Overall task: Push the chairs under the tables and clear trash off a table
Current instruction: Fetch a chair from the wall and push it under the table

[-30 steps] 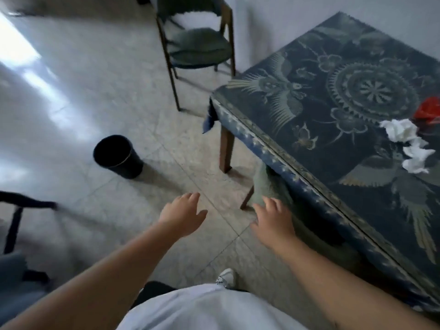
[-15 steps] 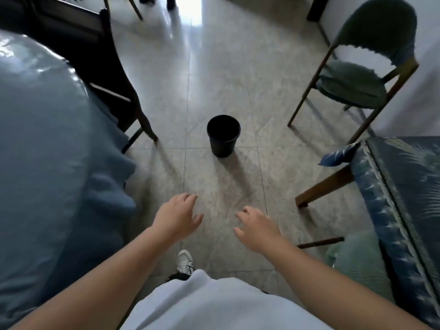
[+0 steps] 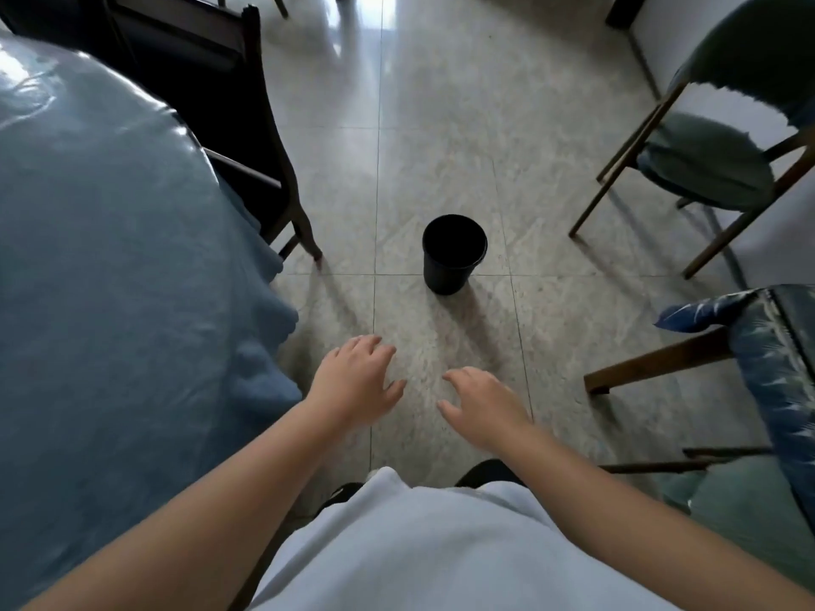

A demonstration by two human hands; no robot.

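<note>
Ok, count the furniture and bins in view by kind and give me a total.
Chairs: 3, a dark wooden chair, a green cushioned wooden chair, a green seat tucked under the patterned table.
Tables: 2, blue-clothed and patterned-clothed.
Black round bins: 1.
Total: 6.

There is just one view, worn on the person's head, looking forward and steeply down past the chest to the tiled floor (image 3: pixel 441 138). It sits close above the outstretched forearms; its wide angle bends the room's edges.
</note>
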